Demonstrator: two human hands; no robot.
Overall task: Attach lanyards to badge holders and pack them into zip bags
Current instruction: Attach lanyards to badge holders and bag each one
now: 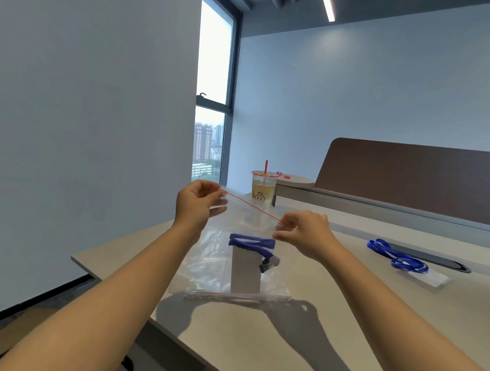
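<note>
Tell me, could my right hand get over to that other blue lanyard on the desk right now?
Probably yes, once it lets go. The right hand is pinching the zip bag by its red seal, so it is occupied. The spare blue lanyard lies on the table on that hand's side, with nothing between them.

An office: desk (331, 313) with partition (405, 174), high-rise window (214, 73).

Two bare forearms, sleeveless to the frame's edge, ending in left hand (196, 204) and right hand (306, 232), no rings.
</note>
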